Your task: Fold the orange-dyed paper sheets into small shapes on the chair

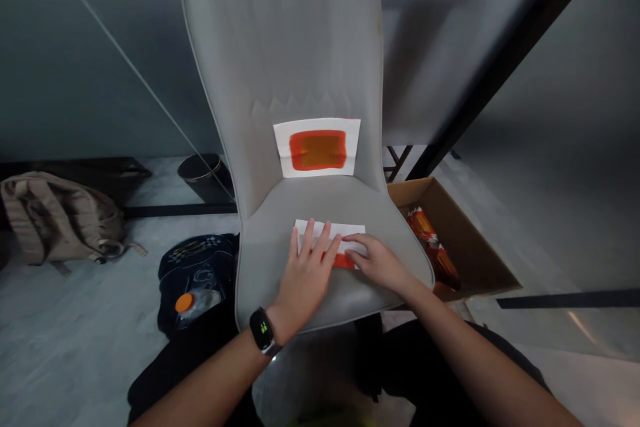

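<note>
A piece of white paper [356, 229] with an orange-red area along its near right side lies on the seat of a grey chair [270, 247]; it looks folded. My left hand [307, 270] presses flat on the paper with its fingers spread. Beside it, my right hand [377, 260] touches the paper's right part, the thumb and forefinger a little apart. Both hands hide much of the sheet. Behind them, a white sheet [283, 147] with an orange-red bordered brown rectangle leans upright against the backrest.
Right of the chair stands an open cardboard box [480, 260] holding several orange and white paper pieces [433, 247]. On the left are a dark bag [173, 267], a bottle with an orange cap [185, 302], a black bin [205, 177] and a beige backpack [65, 220].
</note>
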Demonstrator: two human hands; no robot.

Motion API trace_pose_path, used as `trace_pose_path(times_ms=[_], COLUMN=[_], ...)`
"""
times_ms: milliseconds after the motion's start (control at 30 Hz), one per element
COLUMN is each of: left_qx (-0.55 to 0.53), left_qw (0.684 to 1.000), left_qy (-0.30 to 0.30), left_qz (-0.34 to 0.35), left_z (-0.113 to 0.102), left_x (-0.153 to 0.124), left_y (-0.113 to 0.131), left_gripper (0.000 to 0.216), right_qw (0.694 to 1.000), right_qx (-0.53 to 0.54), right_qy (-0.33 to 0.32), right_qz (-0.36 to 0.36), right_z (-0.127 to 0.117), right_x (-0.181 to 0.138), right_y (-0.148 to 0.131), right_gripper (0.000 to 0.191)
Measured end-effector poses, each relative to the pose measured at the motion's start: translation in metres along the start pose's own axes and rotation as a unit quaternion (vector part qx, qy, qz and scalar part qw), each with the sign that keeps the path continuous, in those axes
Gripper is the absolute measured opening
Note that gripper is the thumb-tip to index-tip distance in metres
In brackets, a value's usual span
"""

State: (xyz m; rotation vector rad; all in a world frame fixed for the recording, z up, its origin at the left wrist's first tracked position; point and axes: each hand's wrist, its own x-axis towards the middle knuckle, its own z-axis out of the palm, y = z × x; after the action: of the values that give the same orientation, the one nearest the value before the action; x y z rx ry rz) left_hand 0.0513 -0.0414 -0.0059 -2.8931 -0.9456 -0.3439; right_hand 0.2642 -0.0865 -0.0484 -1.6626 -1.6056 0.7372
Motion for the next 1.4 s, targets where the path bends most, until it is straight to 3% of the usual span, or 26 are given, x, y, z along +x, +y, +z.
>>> trace_pose_path(times_ms=[200,367,467,667,800,900,1033,1167,1400], left_qx=[-0.031,-0.055,-0.062,-0.081,-0.105,-0.119,-0.124,-0.141,-0.149], left_qw=[0.994,0.993,0.992,0.990,0.989,0.987,0.986,0.981,0.984], left_qy=[-0.100,-0.104,-0.111,-0.114,-0.107,-0.106,-0.108,-0.119,-0.068], left_qz=[-0.024,-0.029,-0.026,-0.020,-0.017,-0.008,0.021,0.066,0.064], left_z=[0.022,0.031,0.032,0.034,0.033,0.031,0.028,0.026,0.019], left_x=[-0.016,-0.023,-0.026,-0.027,-0.027,-0.027,-0.023,-0.015,-0.005], left_y=[0.003,-0.001,-0.002,-0.005,-0.006,-0.008,-0.025,-0.052,-0.064], left_gripper=[0.071,0.074,0.075,0.085,0.087,0.084,0.071,0.044,0.039], right_qw=[0.993,0.956,0.936,0.947,0.958,0.963,0.975,0.986,0.981], right_qx=[-0.116,-0.278,-0.322,-0.293,-0.252,-0.242,-0.215,-0.162,-0.169], right_qy=[0.023,0.032,-0.013,-0.111,-0.136,-0.119,-0.044,0.024,0.013], right_qz=[-0.025,-0.085,-0.141,-0.070,-0.031,-0.030,-0.017,0.031,0.090], right_z=[0.003,0.004,0.009,0.008,-0.002,-0.009,-0.015,-0.012,-0.003], right_x=[-0.001,-0.016,-0.032,-0.049,-0.044,-0.033,-0.006,0.022,0.056], right_y=[0.003,-0.016,-0.024,-0.018,-0.021,-0.026,-0.028,-0.023,-0.012], right_gripper=[0.033,0.034,0.041,0.067,0.070,0.053,0.030,0.029,0.039])
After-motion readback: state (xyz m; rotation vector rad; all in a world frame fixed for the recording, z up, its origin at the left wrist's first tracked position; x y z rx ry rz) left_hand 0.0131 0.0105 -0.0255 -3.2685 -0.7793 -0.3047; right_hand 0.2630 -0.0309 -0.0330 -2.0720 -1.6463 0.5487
